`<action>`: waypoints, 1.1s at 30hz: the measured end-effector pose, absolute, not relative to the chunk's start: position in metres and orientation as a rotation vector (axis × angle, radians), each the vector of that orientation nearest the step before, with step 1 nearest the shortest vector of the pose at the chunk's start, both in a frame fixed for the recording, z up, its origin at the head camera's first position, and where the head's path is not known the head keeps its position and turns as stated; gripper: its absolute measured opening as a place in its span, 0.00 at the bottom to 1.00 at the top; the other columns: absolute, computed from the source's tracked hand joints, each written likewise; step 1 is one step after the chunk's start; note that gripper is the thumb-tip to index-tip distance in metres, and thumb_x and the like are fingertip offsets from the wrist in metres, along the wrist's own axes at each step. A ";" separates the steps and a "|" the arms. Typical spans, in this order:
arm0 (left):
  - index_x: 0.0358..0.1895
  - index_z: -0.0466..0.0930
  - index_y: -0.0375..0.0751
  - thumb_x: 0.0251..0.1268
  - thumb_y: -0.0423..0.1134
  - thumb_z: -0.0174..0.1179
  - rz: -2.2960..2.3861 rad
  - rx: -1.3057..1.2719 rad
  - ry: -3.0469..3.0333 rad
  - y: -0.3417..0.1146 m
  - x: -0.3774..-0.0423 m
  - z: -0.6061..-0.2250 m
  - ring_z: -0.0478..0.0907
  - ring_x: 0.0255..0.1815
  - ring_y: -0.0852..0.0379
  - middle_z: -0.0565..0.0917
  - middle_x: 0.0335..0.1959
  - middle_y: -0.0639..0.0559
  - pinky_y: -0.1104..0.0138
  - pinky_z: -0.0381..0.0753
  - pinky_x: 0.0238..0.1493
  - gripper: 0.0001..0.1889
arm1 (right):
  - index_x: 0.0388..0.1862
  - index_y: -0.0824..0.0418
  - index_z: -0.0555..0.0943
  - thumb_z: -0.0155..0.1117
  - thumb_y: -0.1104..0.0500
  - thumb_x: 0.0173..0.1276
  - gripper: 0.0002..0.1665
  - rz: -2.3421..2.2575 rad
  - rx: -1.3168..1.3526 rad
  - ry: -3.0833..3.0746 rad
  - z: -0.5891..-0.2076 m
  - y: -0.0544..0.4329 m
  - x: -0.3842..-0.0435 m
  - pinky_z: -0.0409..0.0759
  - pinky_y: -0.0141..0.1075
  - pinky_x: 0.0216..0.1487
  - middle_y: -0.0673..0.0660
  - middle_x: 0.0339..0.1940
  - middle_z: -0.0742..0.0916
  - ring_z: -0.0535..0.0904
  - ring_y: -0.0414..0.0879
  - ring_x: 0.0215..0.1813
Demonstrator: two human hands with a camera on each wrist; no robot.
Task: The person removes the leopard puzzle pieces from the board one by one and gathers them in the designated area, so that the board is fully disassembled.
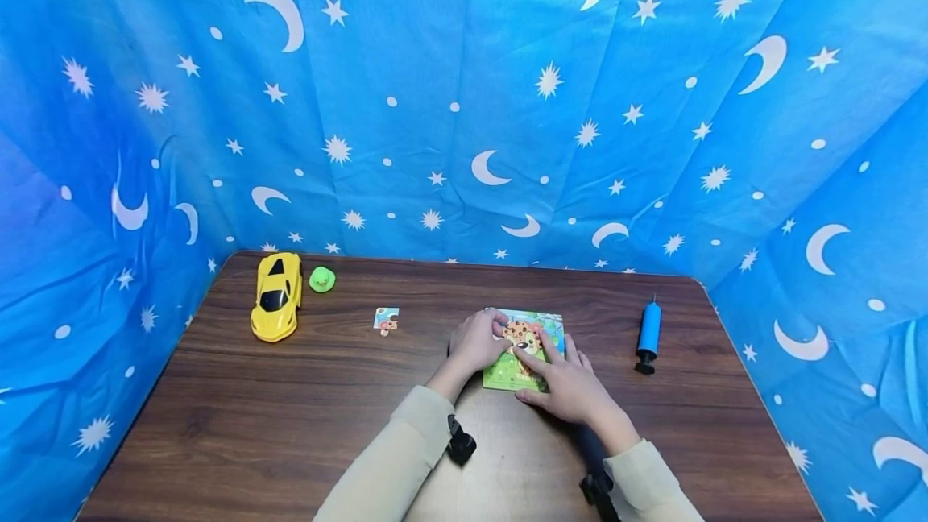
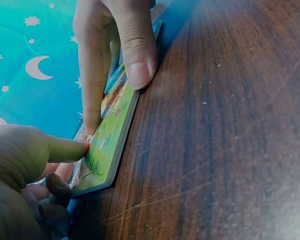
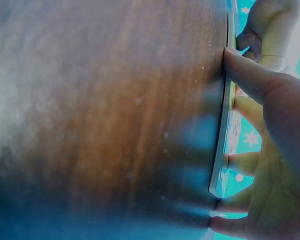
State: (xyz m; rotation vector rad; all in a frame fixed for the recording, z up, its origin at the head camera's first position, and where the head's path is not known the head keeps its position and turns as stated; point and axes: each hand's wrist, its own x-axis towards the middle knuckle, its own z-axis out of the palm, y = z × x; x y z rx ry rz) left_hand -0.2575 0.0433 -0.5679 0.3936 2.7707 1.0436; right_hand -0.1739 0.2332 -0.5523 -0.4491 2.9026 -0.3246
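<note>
A jigsaw puzzle (image 1: 499,379) in a thin tray lies flat on the table, with a spotted cartoon animal on a green and blue background. My left hand (image 1: 474,343) is at its left side, thumb on the picture and other fingers curled at the edge, as the left wrist view shows. Spread over the right part is my right hand (image 1: 573,387), its fingertips on the picture and its thumb (image 3: 240,62) along the near edge. Both hands cover parts of the picture. A loose puzzle piece (image 1: 387,318) lies on the table to the left.
A yellow toy car (image 1: 277,296) and a small green toy (image 1: 322,279) stand at the back left of the brown table (image 1: 275,425). On the right lies a blue hand pump (image 1: 649,330). Blue cloth (image 1: 435,63) with moons and stars hangs behind and at both sides.
</note>
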 end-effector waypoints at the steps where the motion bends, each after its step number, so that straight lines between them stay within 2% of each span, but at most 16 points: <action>1: 0.57 0.84 0.53 0.65 0.45 0.73 1.051 0.394 2.773 0.044 -0.257 -0.568 0.77 0.33 0.62 0.80 0.37 0.63 0.61 0.76 0.37 0.18 | 0.82 0.38 0.66 0.60 0.27 0.71 0.44 -0.326 -0.448 2.902 -0.552 0.233 -0.174 0.58 0.75 0.67 0.64 0.85 0.55 0.47 0.82 0.78; 7: 0.51 0.86 0.54 0.63 0.44 0.74 1.094 0.381 2.786 0.045 -0.256 -0.570 0.79 0.38 0.61 0.82 0.40 0.63 0.59 0.78 0.40 0.14 | 0.81 0.39 0.66 0.60 0.27 0.71 0.44 -0.329 -0.450 2.899 -0.552 0.234 -0.173 0.58 0.74 0.67 0.67 0.84 0.57 0.47 0.82 0.78; 12: 0.48 0.87 0.55 0.65 0.45 0.73 1.118 0.408 2.788 0.048 -0.253 -0.568 0.82 0.43 0.59 0.86 0.41 0.63 0.59 0.80 0.44 0.10 | 0.82 0.39 0.66 0.59 0.27 0.71 0.44 -0.328 -0.448 2.905 -0.553 0.235 -0.172 0.59 0.74 0.67 0.67 0.84 0.58 0.47 0.82 0.78; 17: 0.50 0.87 0.51 0.65 0.46 0.73 1.097 0.366 2.832 0.049 -0.251 -0.567 0.80 0.39 0.58 0.83 0.40 0.60 0.60 0.78 0.41 0.13 | 0.82 0.38 0.65 0.59 0.26 0.70 0.45 -0.337 -0.457 2.904 -0.553 0.234 -0.172 0.58 0.75 0.67 0.66 0.85 0.56 0.47 0.82 0.78; 25: 0.44 0.88 0.52 0.65 0.49 0.73 0.977 0.350 2.870 0.052 -0.251 -0.566 0.76 0.33 0.58 0.77 0.38 0.58 0.62 0.75 0.34 0.10 | 0.81 0.39 0.66 0.60 0.27 0.70 0.44 -0.329 -0.458 2.918 -0.551 0.233 -0.171 0.59 0.74 0.67 0.65 0.85 0.55 0.47 0.82 0.78; 33: 0.38 0.86 0.56 0.67 0.50 0.71 0.957 0.324 2.865 0.053 -0.251 -0.566 0.74 0.31 0.58 0.76 0.37 0.59 0.59 0.74 0.33 0.06 | 0.81 0.39 0.66 0.60 0.29 0.71 0.43 -0.323 -0.459 2.911 -0.549 0.233 -0.171 0.58 0.74 0.68 0.67 0.84 0.57 0.47 0.82 0.78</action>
